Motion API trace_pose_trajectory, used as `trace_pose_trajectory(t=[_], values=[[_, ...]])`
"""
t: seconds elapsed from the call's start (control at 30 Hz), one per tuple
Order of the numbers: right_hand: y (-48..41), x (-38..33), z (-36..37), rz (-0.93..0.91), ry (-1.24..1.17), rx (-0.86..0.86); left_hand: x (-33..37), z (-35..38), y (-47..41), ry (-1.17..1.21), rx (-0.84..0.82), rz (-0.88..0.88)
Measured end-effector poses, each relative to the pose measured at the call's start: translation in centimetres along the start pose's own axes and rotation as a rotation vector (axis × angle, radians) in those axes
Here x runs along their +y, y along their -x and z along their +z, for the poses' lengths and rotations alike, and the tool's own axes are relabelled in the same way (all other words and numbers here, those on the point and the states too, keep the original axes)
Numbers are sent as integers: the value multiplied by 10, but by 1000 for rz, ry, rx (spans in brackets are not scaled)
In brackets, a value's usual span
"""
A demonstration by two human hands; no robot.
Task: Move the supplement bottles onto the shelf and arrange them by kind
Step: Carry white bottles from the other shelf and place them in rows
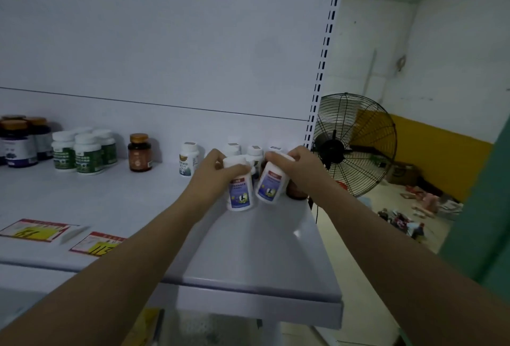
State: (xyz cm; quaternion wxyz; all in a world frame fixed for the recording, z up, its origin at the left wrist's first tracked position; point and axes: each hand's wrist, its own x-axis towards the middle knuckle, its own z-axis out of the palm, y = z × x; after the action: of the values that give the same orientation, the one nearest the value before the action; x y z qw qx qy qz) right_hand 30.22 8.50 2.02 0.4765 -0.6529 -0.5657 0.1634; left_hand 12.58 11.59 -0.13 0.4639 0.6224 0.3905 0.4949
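— Reaching in from the lower edge, both bare forearms stretch across the pale shelf point(256, 257) toward its right end. What do the hands hold?

— One bottle each. The left hand point(218, 171) is clamped around the cap and shoulder of a white bottle with a blue label point(239, 193), which stands upright on the shelf board. The right hand point(295, 164) grips the top of a second blue-label bottle point(270, 184), tilted with its cap leaning right; whether its base touches the board cannot be told. The two bottles sit just beside each other, nearly touching.

— And nearer the front edge, to the left?

— Two red-and-yellow price tags point(95, 243) lie flat on the shelf, well apart from the hands.

— What is behind the held pair?

— A dark brown bottle point(296, 191) peeks out under the right wrist at the shelf's right end. Further back, against the rear panel, stands a row of white-capped bottles point(254, 152), partly hidden by the fingers, and one more white bottle point(188, 159) just left of them.

— Anything further along the back?

— Going left: a lone amber bottle with a gold cap point(139, 152), then a cluster of white bottles with green labels point(84, 153), then dark bottles with gold caps point(18, 142) at the far left edge.

— Beyond the shelf?

— A black cage fan point(356, 144) stands past the slotted upright, with clutter on the floor behind it — too blurred to name.
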Motion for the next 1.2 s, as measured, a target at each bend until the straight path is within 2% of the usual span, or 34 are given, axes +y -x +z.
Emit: trace_pose_trajectory(t=[0.07, 0.17, 0.33, 0.5, 0.63, 0.8, 0.9, 1.2], values=[[3, -8, -3, 95, -286, -76, 9, 0, 2, 191, -34, -30], [10, -26, -10, 76, -527, -207, 21, -2, 7, 328, -108, -38], [26, -39, -11, 157, -649, -290, 33, -7, 19, 365, -341, -116], [45, -49, -2, 148, -707, -340, 36, -14, 36, 425, -393, -129], [54, -58, 5, 103, -692, -385, 40, -28, 46, 441, -374, -129], [51, -76, 27, 81, -705, -443, 48, -65, 58, 376, -274, -110], [48, -98, 55, 51, -737, -534, 51, -98, 70, 330, -176, -118], [82, -208, 211, -163, -703, -818, 61, -274, 145, 149, 267, -95]])
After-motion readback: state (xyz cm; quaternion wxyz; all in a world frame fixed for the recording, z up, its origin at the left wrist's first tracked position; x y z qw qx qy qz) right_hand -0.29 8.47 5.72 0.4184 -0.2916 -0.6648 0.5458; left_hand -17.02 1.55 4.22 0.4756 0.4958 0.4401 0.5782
